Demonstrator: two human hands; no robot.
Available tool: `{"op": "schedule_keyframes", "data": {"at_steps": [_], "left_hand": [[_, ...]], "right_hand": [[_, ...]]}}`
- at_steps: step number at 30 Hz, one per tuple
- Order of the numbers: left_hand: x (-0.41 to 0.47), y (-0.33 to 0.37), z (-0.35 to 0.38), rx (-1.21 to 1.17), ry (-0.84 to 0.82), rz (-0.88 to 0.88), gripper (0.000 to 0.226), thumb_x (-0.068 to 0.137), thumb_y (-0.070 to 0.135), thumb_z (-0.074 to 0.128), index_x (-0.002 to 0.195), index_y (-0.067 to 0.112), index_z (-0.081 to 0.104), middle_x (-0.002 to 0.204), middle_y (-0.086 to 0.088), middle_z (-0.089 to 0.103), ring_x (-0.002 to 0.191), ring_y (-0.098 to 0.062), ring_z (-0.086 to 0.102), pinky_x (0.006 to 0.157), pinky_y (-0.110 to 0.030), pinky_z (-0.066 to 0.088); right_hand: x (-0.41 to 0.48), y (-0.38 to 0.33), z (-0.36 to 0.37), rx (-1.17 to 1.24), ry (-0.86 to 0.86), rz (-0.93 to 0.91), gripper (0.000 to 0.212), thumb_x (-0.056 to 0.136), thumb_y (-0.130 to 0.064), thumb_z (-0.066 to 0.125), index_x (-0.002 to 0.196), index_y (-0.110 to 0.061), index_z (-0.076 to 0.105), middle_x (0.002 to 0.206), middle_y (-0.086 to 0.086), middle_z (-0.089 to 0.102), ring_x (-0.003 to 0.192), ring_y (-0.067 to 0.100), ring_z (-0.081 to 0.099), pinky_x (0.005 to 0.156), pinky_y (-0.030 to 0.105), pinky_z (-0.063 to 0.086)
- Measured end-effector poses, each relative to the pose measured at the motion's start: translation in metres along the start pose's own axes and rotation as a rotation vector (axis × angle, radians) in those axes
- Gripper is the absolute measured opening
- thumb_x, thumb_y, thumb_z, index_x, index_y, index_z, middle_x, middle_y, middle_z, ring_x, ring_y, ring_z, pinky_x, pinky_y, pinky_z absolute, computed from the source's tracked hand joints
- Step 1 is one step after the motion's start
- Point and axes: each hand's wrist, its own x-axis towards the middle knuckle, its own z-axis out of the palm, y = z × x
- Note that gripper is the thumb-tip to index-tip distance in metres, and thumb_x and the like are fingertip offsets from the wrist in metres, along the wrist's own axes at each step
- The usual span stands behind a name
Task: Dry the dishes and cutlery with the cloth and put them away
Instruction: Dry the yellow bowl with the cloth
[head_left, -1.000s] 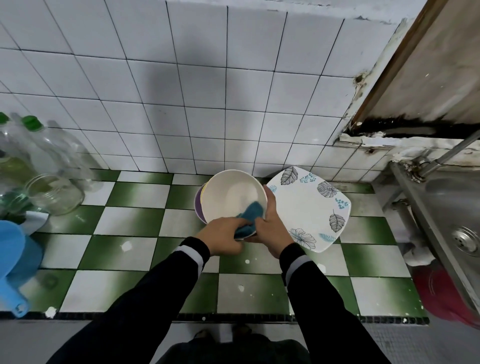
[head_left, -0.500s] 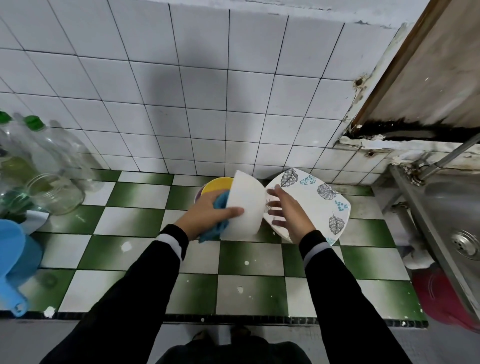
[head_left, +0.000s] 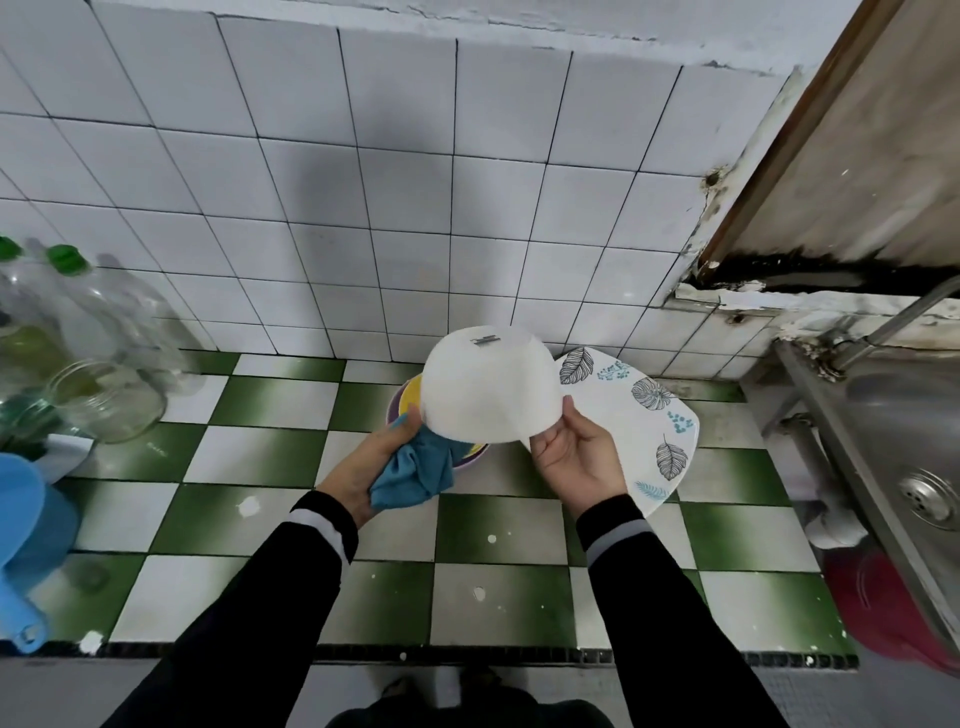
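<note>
Fingers of the right hand (head_left: 576, 460) clasp the rim of a smooth white bowl (head_left: 488, 389), held upturned above the checked tile counter (head_left: 260, 467), while the left hand (head_left: 371, 465) bunches a soft blue cloth (head_left: 415, 475) at the opposite edge. Behind lie stacked bowls (head_left: 404, 402) and a leaf-print plate (head_left: 639, 415) near the wall (head_left: 363, 208); bare tiles run forward to the counter's edge, the steel sink (head_left: 883, 415) well apart at right.
</note>
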Motion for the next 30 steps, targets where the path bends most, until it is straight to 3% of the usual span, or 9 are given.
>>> {"op": "schedule_keyframes", "data": {"at_steps": [2, 6, 9, 13, 17, 21, 24, 27, 30], "left_hand": [[0.002, -0.003, 0.002, -0.015, 0.121, 0.019, 0.046, 0.095, 0.033, 0.055, 0.132, 0.006, 0.054, 0.117, -0.016, 0.067, 0.1, -0.024, 0.067, 0.085, -0.031, 0.058], [0.006, -0.002, 0.017, -0.05, 0.348, 0.165, 0.037, 0.1, 0.031, 0.051, 0.122, 0.001, 0.059, 0.094, -0.011, 0.074, 0.076, -0.018, 0.072, 0.065, -0.027, 0.06], [0.005, 0.003, 0.042, 0.102, 0.399, 0.43, 0.03, 0.101, 0.028, 0.05, 0.124, 0.011, 0.059, 0.111, -0.01, 0.069, 0.087, -0.02, 0.069, 0.071, -0.031, 0.059], [0.003, -0.008, 0.076, 0.723, 0.248, 0.697, 0.032, 0.102, 0.03, 0.047, 0.133, 0.021, 0.052, 0.12, 0.002, 0.065, 0.112, -0.014, 0.063, 0.096, -0.036, 0.052], [0.019, -0.022, 0.08, 1.287, 0.087, 0.905, 0.044, 0.102, 0.033, 0.041, 0.145, 0.026, 0.042, 0.147, 0.009, 0.045, 0.146, -0.011, 0.026, 0.12, -0.027, 0.02], [0.022, 0.003, 0.078, 1.187, 0.269, 0.707, 0.022, 0.104, 0.031, 0.045, 0.123, 0.028, 0.056, 0.11, 0.007, 0.061, 0.105, -0.012, 0.058, 0.095, -0.028, 0.044], [0.025, 0.019, 0.071, 1.207, 0.352, 0.498, 0.033, 0.104, 0.04, 0.041, 0.126, 0.022, 0.058, 0.108, -0.001, 0.064, 0.104, -0.023, 0.06, 0.097, -0.039, 0.048], [0.019, 0.007, 0.075, 1.43, 0.329, 0.655, 0.034, 0.103, 0.035, 0.043, 0.129, 0.017, 0.057, 0.111, -0.001, 0.062, 0.106, -0.021, 0.056, 0.098, -0.032, 0.044], [0.016, -0.007, 0.082, 1.415, 0.208, 0.858, 0.036, 0.1, 0.031, 0.047, 0.133, 0.016, 0.056, 0.124, -0.001, 0.063, 0.115, -0.014, 0.054, 0.102, -0.024, 0.04]], "right_hand": [[-0.001, -0.009, 0.011, -0.043, -0.042, -0.062, 0.068, 0.038, 0.001, 0.098, 0.099, -0.004, 0.068, 0.098, 0.013, 0.076, 0.086, 0.023, 0.076, 0.069, 0.038, 0.062], [-0.007, -0.013, 0.033, -0.197, 0.004, -0.235, 0.008, 0.089, -0.011, 0.061, 0.093, -0.017, 0.058, 0.094, 0.002, 0.075, 0.082, 0.014, 0.074, 0.07, 0.032, 0.062], [-0.008, -0.004, 0.04, -0.56, 0.044, -0.345, 0.014, 0.105, -0.018, 0.045, 0.097, -0.021, 0.056, 0.089, -0.006, 0.07, 0.08, 0.008, 0.065, 0.066, 0.023, 0.056], [-0.004, 0.021, 0.04, -0.978, 0.092, -0.451, 0.021, 0.107, -0.023, 0.041, 0.11, -0.013, 0.059, 0.102, 0.007, 0.067, 0.092, 0.015, 0.059, 0.084, 0.032, 0.049], [-0.008, 0.034, 0.05, -1.095, 0.036, -0.451, 0.025, 0.106, -0.01, 0.04, 0.096, -0.016, 0.062, 0.096, 0.01, 0.066, 0.09, 0.016, 0.059, 0.086, 0.037, 0.051], [-0.017, 0.024, 0.045, -1.349, 0.007, -0.54, 0.03, 0.106, -0.013, 0.044, 0.078, -0.007, 0.054, 0.071, 0.0, 0.051, 0.064, 0.005, 0.044, 0.063, 0.025, 0.038], [-0.021, 0.021, 0.042, -1.394, 0.043, -0.54, 0.035, 0.106, -0.017, 0.046, 0.071, -0.011, 0.048, 0.062, -0.01, 0.044, 0.058, 0.005, 0.037, 0.056, 0.023, 0.031], [-0.018, 0.022, 0.042, -1.335, 0.087, -0.522, 0.039, 0.106, -0.013, 0.045, 0.067, -0.019, 0.046, 0.057, -0.015, 0.046, 0.054, -0.001, 0.038, 0.055, 0.02, 0.033], [-0.017, 0.024, 0.047, -1.255, 0.072, -0.493, 0.036, 0.105, -0.009, 0.043, 0.073, -0.019, 0.055, 0.068, -0.01, 0.057, 0.061, 0.0, 0.048, 0.06, 0.017, 0.04]]}}
